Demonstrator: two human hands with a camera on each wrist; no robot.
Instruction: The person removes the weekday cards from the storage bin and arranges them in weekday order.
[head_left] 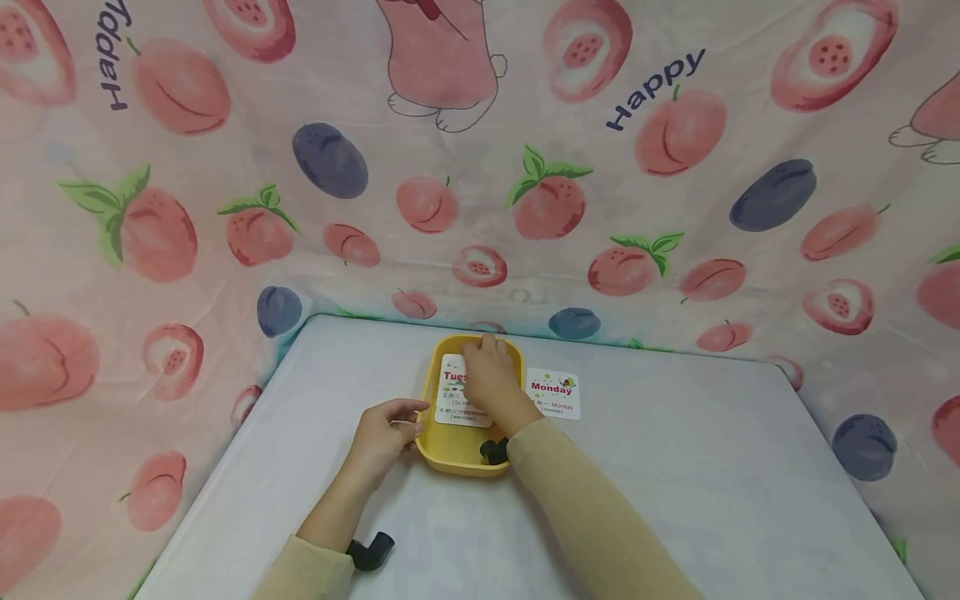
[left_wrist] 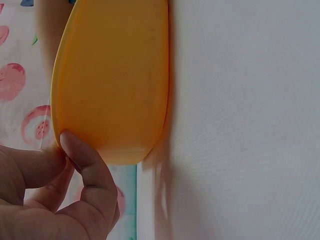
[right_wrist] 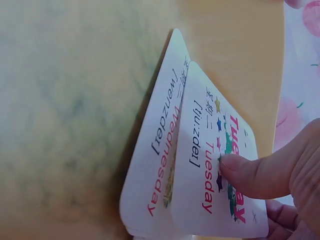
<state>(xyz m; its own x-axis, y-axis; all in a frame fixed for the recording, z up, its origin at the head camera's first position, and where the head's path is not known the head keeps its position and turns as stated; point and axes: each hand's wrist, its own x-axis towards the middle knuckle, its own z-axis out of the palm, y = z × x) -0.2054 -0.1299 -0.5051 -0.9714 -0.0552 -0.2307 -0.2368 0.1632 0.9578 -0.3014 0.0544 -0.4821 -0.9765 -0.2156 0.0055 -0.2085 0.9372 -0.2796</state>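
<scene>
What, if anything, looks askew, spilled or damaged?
Nothing looks spilled or damaged. Only mildly askew: the Tuesday card, pinched in the right grip, overlaps the Wednesday card unevenly at the yellow tray, their edges not lined up. That's probably just from handling.

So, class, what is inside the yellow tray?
The yellow tray holds the Wednesday card, partly covered by the Tuesday card that the right hand pinches. Anything beneath the Wednesday card cannot be seen, and in the head view the hand hides part of the tray.
</scene>
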